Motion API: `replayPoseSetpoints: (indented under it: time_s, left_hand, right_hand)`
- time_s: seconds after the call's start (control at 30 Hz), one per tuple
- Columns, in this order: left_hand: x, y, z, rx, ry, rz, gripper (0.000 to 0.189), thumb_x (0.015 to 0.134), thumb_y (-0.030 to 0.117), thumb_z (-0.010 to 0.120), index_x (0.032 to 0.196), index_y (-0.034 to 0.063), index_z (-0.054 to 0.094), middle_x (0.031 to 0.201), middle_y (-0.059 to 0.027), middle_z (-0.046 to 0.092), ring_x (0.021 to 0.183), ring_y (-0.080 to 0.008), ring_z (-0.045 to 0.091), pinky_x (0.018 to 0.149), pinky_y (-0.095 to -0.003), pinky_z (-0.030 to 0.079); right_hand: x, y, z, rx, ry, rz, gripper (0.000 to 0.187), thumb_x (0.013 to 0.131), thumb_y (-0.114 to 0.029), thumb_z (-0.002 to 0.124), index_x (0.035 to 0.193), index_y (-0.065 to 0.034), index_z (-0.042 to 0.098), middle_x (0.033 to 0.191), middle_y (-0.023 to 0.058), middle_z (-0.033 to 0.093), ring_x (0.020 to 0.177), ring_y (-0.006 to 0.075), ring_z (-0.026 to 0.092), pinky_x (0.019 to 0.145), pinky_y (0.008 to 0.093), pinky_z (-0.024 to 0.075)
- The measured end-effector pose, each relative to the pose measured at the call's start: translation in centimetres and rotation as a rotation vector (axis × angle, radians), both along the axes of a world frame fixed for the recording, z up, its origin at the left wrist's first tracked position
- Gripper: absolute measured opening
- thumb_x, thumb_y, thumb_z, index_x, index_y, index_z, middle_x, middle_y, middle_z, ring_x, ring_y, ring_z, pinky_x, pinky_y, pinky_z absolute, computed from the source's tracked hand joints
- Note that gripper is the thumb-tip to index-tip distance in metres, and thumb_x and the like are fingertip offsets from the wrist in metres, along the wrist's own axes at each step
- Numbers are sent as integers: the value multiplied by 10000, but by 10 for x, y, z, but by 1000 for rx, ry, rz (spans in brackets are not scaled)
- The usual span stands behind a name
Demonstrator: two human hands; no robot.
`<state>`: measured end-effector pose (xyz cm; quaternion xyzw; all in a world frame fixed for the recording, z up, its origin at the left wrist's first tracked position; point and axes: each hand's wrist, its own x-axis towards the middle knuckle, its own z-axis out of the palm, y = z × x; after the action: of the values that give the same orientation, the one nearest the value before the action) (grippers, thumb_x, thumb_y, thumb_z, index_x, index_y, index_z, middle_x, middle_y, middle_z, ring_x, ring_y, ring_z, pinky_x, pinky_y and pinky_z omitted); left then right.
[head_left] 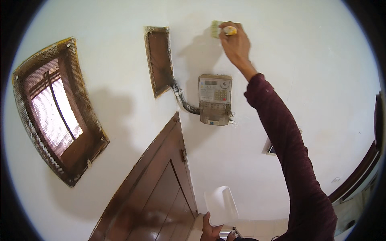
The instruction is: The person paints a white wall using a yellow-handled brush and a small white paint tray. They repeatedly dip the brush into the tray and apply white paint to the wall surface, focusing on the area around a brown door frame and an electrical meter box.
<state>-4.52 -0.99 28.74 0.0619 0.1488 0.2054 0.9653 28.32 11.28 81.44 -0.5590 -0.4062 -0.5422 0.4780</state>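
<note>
High on the white wall (pixel 316 54), my right hand (pixel 238 43) grips a paintbrush (pixel 215 29) by its yellowish handle. Its pale green head is at the wall surface, slightly blurred; whether it presses on the wall I cannot tell. A maroon sleeve covers that arm. At the bottom of the view, my left hand (pixel 210 230) holds a shallow white tray (pixel 222 205) by its near edge, tilted so its inside shows. Any paint inside is hard to make out against the white. Below the brush, an electricity meter (pixel 215 99) with a keypad is fixed to the wall.
A dark conduit (pixel 187 105) runs from the meter to a brown wooden panel (pixel 159 58). Left is a mesh-covered, wood-framed vent window (pixel 55 108). A brown door (pixel 156 192) stands below. Part of a small framed item (pixel 270 149) shows behind my right arm.
</note>
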Motion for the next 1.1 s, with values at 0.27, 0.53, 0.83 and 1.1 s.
replayPoseSetpoints:
  time_s: [0.27, 0.53, 0.83, 1.1]
  left_hand:
    - [-3, -3, -6, -5, 25, -1, 578, 874, 406, 653, 1346, 97, 530, 1269, -88, 629, 1204, -302, 576, 1055, -545, 419]
    - [2, 3, -28, 7, -69, -43, 565, 871, 439, 635, 1322, 108, 558, 1243, -98, 645, 1173, -306, 597, 1035, -540, 441]
    - [-6, -3, -15, -10, -56, -26, 562, 892, 379, 652, 1345, 72, 524, 1265, -96, 631, 1202, -296, 584, 1067, -508, 424]
    - [-2, -6, -8, -3, -120, -11, 556, 927, 394, 606, 1373, 76, 513, 1324, -112, 609, 1241, -299, 570, 1074, -524, 428]
  right_hand:
    - [-21, 16, -26, -2, -150, -364, 295, 773, -55, 678, 1017, -217, 641, 1105, 33, 576, 950, 283, 631, 658, 418, 581]
    - [-54, 89, -35, -248, -77, 183, 231, 820, -75, 664, 1032, -167, 658, 1112, 96, 600, 949, 318, 650, 761, 424, 547]
    - [-6, -16, -43, 98, -30, 116, 226, 810, -95, 682, 1004, -208, 657, 1108, 52, 601, 920, 316, 659, 752, 416, 537]
    - [-41, -78, -59, 177, -90, -20, 239, 831, -60, 679, 1028, -193, 660, 1114, 66, 588, 872, 285, 652, 705, 388, 533]
